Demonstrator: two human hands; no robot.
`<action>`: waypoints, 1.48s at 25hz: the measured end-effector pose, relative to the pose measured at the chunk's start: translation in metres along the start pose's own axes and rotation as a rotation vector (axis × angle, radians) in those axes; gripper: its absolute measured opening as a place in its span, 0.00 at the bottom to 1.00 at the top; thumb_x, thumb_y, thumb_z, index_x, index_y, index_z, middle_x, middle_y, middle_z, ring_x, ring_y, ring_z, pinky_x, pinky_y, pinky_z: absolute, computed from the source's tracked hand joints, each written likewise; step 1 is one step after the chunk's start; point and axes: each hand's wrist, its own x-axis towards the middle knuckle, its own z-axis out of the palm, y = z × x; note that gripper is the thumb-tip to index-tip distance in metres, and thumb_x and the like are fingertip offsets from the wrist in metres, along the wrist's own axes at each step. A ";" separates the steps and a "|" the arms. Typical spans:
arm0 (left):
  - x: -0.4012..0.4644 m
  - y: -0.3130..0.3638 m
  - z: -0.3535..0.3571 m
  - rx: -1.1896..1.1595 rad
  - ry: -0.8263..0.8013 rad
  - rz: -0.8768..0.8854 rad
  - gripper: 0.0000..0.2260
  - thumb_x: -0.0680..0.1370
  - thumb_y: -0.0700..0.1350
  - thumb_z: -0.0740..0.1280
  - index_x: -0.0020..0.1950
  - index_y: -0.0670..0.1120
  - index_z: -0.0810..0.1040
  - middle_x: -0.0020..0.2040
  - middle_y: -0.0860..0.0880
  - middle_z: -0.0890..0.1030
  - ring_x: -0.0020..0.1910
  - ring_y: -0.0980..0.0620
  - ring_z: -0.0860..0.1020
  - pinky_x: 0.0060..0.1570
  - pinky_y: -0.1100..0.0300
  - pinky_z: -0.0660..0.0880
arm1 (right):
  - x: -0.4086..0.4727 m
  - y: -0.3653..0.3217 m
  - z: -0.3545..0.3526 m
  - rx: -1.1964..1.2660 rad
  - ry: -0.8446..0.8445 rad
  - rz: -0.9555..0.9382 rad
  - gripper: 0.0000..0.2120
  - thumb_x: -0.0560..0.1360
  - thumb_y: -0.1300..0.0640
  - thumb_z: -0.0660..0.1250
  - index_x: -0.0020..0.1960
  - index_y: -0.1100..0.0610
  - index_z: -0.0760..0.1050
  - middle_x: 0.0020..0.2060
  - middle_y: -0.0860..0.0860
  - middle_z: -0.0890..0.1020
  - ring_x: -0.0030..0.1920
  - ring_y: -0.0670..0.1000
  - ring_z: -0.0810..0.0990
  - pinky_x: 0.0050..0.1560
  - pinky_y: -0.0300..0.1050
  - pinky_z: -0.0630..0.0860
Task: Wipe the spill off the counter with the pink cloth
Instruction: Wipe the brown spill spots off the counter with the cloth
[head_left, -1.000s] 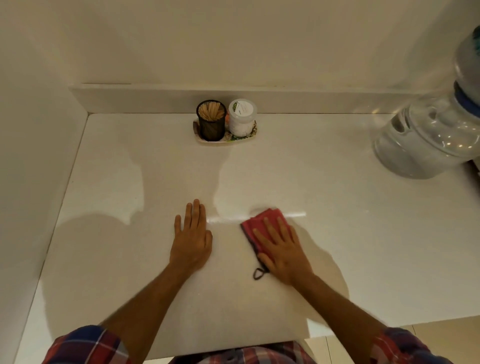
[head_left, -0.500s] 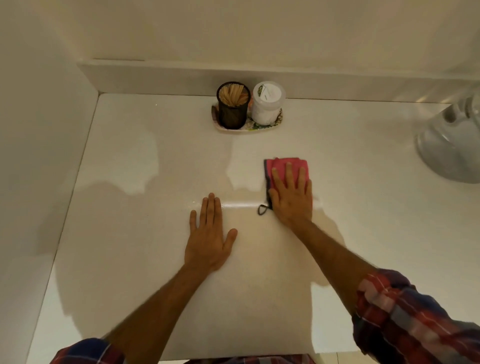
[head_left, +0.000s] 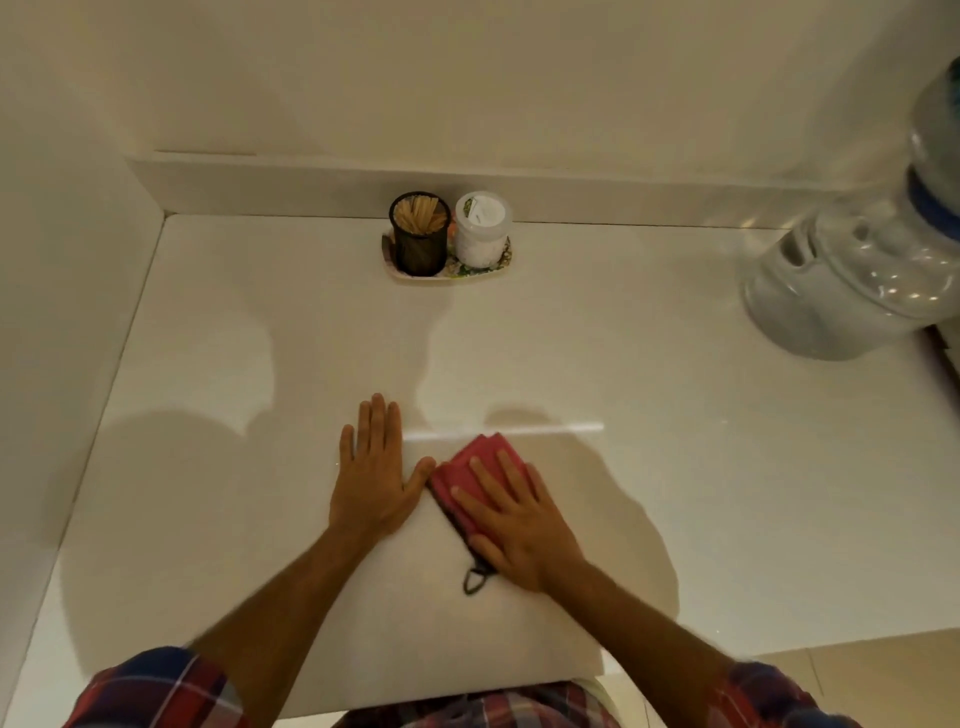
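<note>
Fingers (head_left: 506, 470) of right hand (head_left: 519, 525) spread flat, pressing pink cloth (head_left: 470, 467) beneath them.

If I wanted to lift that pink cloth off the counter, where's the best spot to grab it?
Probably the dark hanging loop at the pink cloth's near corner. It sticks out past the right hand, which lies flat on the folded cloth, and rests free on the counter. Come from the near side and pinch it from above.

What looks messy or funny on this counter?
Nothing much. No puddle shows on the counter, only a bright light streak. The right hand presses the folded pink cloth; the tray stands tidy.
</note>
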 end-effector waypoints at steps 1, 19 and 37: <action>0.000 0.000 0.000 0.031 -0.010 0.002 0.40 0.78 0.69 0.43 0.81 0.43 0.41 0.82 0.43 0.41 0.81 0.45 0.39 0.78 0.41 0.46 | -0.018 0.016 0.000 -0.004 -0.004 0.037 0.31 0.81 0.37 0.51 0.81 0.40 0.45 0.82 0.51 0.52 0.81 0.62 0.42 0.76 0.68 0.51; 0.004 0.001 0.001 -0.002 0.005 -0.018 0.40 0.78 0.69 0.43 0.81 0.44 0.39 0.82 0.44 0.40 0.81 0.46 0.38 0.78 0.42 0.44 | 0.182 0.064 -0.043 0.061 0.184 0.459 0.30 0.81 0.40 0.53 0.81 0.46 0.53 0.81 0.57 0.56 0.79 0.68 0.50 0.76 0.69 0.54; 0.001 0.001 -0.004 0.047 -0.015 0.000 0.40 0.78 0.69 0.43 0.81 0.44 0.41 0.82 0.44 0.40 0.81 0.46 0.38 0.78 0.42 0.45 | -0.016 0.078 -0.016 0.001 -0.008 0.159 0.32 0.80 0.36 0.51 0.81 0.42 0.46 0.82 0.51 0.48 0.81 0.62 0.41 0.76 0.67 0.54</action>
